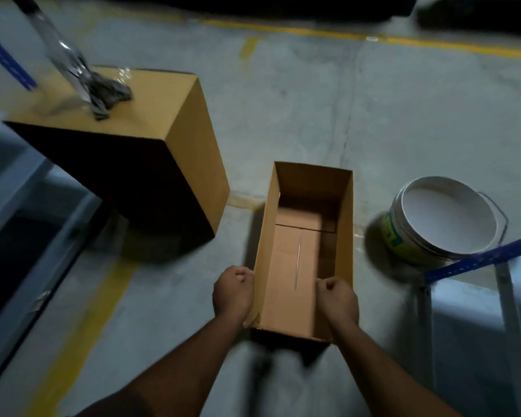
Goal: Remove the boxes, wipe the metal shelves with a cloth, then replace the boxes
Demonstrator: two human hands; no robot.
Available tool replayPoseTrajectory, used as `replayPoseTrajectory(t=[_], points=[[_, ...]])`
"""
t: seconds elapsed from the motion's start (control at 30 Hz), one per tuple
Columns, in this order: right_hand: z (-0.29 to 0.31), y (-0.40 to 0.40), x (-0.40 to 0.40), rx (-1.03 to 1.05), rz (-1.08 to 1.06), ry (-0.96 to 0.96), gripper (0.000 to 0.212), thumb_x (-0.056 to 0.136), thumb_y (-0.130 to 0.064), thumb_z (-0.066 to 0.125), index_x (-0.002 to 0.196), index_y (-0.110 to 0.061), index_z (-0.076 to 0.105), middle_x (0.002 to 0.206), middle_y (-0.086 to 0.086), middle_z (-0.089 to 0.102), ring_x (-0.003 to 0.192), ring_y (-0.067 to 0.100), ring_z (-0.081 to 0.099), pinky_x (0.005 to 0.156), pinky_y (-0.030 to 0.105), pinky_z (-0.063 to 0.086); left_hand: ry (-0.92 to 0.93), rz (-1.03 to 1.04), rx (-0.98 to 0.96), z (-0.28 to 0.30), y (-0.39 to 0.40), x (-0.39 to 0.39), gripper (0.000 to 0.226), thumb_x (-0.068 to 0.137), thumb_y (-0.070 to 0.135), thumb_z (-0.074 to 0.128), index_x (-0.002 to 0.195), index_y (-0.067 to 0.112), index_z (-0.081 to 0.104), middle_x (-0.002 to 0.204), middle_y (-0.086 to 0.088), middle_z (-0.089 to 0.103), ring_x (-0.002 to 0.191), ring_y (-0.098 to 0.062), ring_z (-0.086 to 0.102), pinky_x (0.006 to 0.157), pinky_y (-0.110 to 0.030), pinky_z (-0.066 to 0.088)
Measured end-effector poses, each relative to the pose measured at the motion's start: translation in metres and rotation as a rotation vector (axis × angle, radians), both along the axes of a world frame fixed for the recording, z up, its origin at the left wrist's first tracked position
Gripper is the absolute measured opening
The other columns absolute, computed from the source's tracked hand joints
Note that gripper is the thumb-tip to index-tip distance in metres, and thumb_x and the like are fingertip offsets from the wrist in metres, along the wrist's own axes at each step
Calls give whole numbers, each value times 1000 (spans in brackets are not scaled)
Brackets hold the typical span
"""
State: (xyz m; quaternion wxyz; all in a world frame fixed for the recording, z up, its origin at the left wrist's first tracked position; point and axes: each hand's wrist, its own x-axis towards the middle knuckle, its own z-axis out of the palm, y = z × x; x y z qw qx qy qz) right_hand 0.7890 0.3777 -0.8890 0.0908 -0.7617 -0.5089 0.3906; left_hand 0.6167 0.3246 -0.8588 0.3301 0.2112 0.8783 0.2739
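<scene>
An open, empty cardboard box [286, 266] is held above the concrete floor in the lower middle. My left hand [232, 291] grips its left wall from outside, fingers curled over the rim. My right hand [339, 300] grips the right wall near the front corner, partly inside the box. A larger closed cardboard box [175, 145] stands at the upper left. On its top lies a grey cloth [110, 96] beside a clear plastic bottle [60, 52]. Metal shelf surfaces show at the left [18, 188] and at the lower right [463, 302].
A white bucket [445, 218] with a green and yellow label stands on the floor right of the held box. Blue shelf beams cross at the upper left [3, 55] and at the right [481, 260]. Yellow lines mark the grey floor [313, 100].
</scene>
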Motion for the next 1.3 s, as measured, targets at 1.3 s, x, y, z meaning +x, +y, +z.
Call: replayPoseTrajectory(t=[1.3], points=[[388,136,-469,336,385,274,30,101,-37,47,81,-17,59,80,-1,63,76,17,59,68,35,49,15,230,164,332,83,-376,27,95,31,55,78,11,63,78,-4,67,72,-17,61,60,-27,45]])
